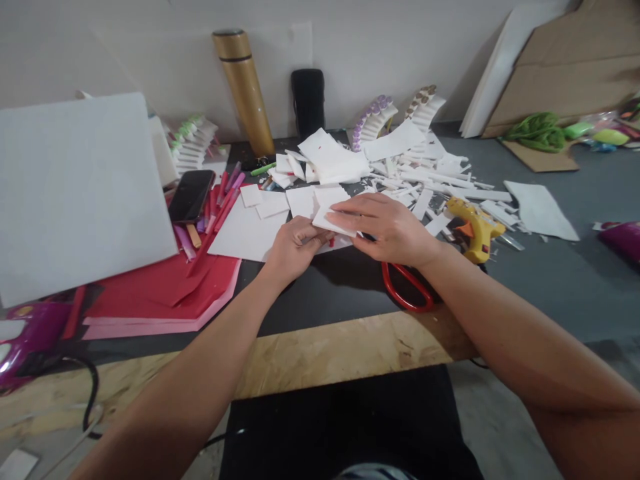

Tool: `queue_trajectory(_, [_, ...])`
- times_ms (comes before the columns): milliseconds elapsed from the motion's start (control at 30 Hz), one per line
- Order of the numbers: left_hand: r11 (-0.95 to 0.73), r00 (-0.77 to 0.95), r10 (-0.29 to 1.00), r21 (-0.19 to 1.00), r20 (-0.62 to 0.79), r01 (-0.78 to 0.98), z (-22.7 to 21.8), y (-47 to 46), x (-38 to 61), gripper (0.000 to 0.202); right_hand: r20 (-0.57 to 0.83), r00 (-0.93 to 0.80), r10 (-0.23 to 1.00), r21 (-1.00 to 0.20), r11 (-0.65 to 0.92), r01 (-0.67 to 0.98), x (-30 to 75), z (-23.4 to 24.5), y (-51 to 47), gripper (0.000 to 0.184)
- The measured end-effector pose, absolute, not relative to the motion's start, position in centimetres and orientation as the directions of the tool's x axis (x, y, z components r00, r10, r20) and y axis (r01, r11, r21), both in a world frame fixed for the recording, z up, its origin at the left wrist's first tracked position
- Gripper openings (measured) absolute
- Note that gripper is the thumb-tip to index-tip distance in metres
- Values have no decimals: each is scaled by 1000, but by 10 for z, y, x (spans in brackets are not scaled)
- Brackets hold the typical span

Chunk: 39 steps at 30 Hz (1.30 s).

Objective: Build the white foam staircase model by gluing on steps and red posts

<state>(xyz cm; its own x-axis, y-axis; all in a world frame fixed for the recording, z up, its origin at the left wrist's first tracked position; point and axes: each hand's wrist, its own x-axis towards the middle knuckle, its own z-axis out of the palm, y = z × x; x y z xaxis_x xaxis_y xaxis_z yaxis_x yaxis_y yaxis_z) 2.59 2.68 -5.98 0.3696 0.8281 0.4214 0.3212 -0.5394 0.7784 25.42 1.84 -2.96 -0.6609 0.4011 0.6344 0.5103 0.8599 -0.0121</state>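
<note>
In the head view a small white foam-board piece (326,219) is held between my two hands over the desk. My right hand (393,228) grips it from the right, fingers across its top. My left hand (295,247) is closed at its lower left edge, thumb and fingers pinched together; its fingertips are partly hidden. A bit of red shows just below the piece, too small to name. Under the hands lies a larger white sheet (240,233) with small cut white squares (273,205) on it. Red-handled scissors (407,308) lie below my right hand, partly covered.
White scraps (415,177) are heaped behind my hands. A yellow glue gun (475,230) lies right of them. A gold flask (247,100), a black case (308,100) and small stair models (375,123) stand at the back. A phone (191,197) and red sheets (150,293) are left.
</note>
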Motion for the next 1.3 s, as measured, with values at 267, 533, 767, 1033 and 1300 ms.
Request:
queue_trajectory(267, [-523,385,840,761,382,384,-50,27,9,23,641,-641,422,-52,857,512,255,-25,16,59])
queue_trajectory(533, [-494,288,866,791,409,361,-54,30,6,24,642,-638,426,-62,857,511,256,-27,16,59])
queue_trajectory(767, [-526,332,837,807,435,269,-50,24,18,12,636,-657,405,-37,866,498,254,-26,15,55])
queue_trajectory(1033, [-549,364,821,784,440,290,-54,25,22,15,609,-682,405,-38,874,484,254,-30,17,63])
queue_trajectory(1300, [-546,370,822,784,433,295,-55,25,22,16,624,-676,392,-31,877,480,252,-30,17,56])
